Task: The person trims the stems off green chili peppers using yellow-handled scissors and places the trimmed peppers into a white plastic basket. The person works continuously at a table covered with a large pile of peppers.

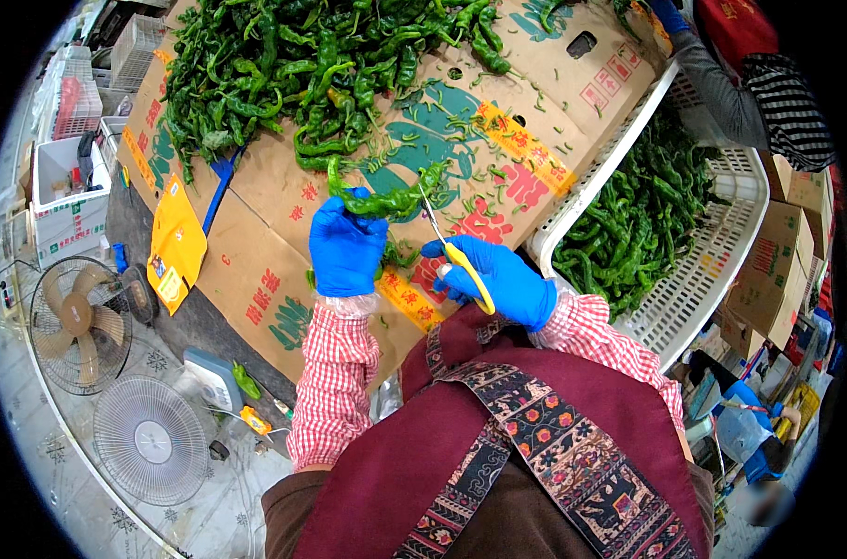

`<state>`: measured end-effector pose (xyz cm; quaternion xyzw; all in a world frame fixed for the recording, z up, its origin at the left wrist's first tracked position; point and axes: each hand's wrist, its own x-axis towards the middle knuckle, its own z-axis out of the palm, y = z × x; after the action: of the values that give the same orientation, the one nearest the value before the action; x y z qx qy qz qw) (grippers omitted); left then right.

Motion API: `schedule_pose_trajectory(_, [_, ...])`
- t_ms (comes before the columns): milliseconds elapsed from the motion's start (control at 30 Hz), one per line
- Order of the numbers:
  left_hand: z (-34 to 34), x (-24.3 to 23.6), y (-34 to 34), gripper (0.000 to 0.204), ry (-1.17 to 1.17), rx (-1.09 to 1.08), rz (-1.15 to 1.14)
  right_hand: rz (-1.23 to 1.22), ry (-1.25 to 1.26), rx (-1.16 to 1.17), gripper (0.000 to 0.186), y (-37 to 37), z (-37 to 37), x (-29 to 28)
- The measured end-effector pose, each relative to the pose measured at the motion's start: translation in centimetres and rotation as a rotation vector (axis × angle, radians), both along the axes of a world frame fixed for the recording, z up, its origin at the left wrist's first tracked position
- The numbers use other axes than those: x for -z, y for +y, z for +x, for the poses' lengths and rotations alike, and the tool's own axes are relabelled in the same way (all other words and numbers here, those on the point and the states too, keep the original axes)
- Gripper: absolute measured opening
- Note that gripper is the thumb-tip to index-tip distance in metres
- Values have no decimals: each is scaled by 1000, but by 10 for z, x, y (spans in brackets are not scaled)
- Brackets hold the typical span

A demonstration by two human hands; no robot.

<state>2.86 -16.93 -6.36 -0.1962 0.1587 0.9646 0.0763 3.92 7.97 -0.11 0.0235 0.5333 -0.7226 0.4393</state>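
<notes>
My left hand [349, 247], in a blue glove, is closed around a long wrinkled green pepper [396, 203], whose end points to the right. In my blue-gloved right hand [512, 284] is a pair of scissors with yellow handles [472, 276]. The blades rise toward the right end of the pepper; whether they touch it I cannot tell. Under both hands lies flattened cardboard [246, 270], strewn with cut stems [512, 154]. A large heap of green peppers [293, 79] covers its far part, and more peppers [400, 253] lie just below my left hand.
A white plastic basket [748, 200] of green peppers [619, 219] stands right of the cardboard. Another person's grey sleeve [717, 88] reaches in at the far right. A yellow packet [177, 247] lies left; two fans [151, 442] and a white box [71, 210] are beyond the table edge.
</notes>
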Motion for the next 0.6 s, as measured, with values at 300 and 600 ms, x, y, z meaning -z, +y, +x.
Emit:
schedule_pose_trajectory(300, [40, -25, 33, 74, 230, 150, -1783, 497, 478, -102, 51, 5, 19, -10])
schedule_pose_trajectory(600, [23, -27, -6, 33, 460, 269, -2425, 501, 512, -93, 41, 10, 29, -1])
